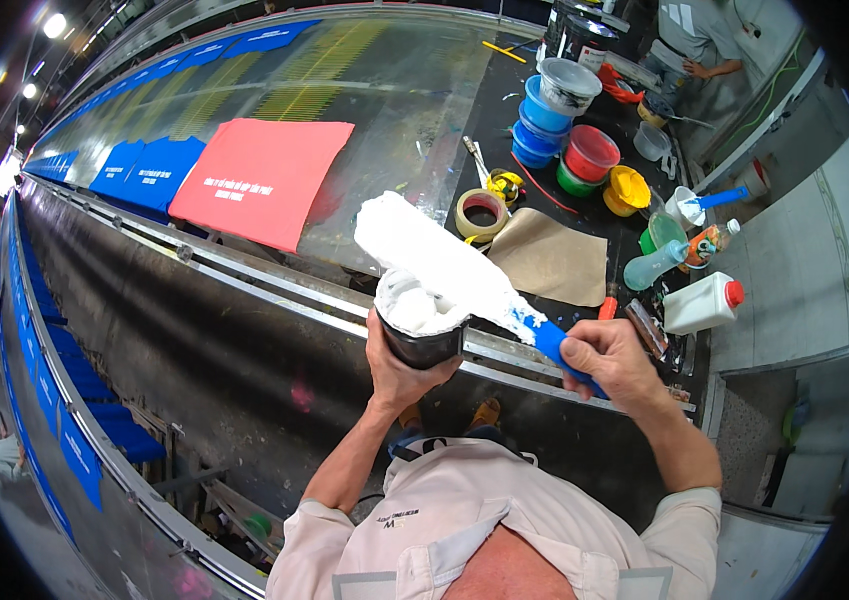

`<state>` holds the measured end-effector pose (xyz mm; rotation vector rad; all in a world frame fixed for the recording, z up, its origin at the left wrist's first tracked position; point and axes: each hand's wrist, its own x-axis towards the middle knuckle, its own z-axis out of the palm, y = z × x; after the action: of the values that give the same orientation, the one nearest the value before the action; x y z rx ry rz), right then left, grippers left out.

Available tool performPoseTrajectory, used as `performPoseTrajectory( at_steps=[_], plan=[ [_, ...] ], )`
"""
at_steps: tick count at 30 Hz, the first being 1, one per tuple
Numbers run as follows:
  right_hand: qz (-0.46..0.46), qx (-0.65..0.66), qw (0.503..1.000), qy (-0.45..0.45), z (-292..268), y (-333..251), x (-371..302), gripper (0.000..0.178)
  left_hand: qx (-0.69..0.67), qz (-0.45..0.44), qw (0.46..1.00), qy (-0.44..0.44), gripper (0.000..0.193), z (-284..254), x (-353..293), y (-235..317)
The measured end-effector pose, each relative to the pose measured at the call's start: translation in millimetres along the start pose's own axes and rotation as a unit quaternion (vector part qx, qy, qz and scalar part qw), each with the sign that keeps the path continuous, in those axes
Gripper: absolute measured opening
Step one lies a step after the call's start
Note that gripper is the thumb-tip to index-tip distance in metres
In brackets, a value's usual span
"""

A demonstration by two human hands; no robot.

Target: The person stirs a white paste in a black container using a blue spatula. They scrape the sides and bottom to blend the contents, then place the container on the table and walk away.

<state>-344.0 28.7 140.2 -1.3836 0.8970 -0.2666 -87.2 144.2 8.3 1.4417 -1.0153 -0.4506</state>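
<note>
My left hand [402,378] is wrapped round a black tub [422,347] of thick white paint [416,303], held in front of my chest. In my right hand [612,366] is the blue handle of a spatula [542,335], gripped between thumb and fingers. White paint thickly coats the spatula's broad blade, which slants up and left over the tub's rim. Past the blade, a tan sheet of paper [550,257] and a roll of tape [481,216] lie on the dark tabletop.
Tubs of blue paint [536,143], a red-topped tub [591,152] and a yellow tub [627,188] stand at the back right. A white jug [702,304] sits nearer. Printed red cloth [262,180] and blue cloth [149,170] lie along the long table. A person [696,42] stands beyond.
</note>
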Motion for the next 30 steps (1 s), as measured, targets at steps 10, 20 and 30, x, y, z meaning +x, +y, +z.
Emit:
performPoseTrajectory(
  at_steps=[10, 20, 30],
  plan=[
    [0.016, 0.090, 0.995, -0.026, 19.7, 38.5, 10.3, 0.031, -0.024, 0.000, 1.000, -0.017, 0.101, 9.8, 0.6, 8.7],
    [0.092, -0.003, 0.996, 0.001, -13.4, 37.3, -21.1, 0.032, 0.015, -0.007, 1.000, 0.007, 0.104, 2.6, 0.3, -0.1],
    [0.155, -0.101, 0.983, 0.004, -51.2, 8.7, -55.5, 0.030, 0.031, 0.015, 0.999, -0.002, 0.105, 2.0, 2.3, -0.3]
  ],
)
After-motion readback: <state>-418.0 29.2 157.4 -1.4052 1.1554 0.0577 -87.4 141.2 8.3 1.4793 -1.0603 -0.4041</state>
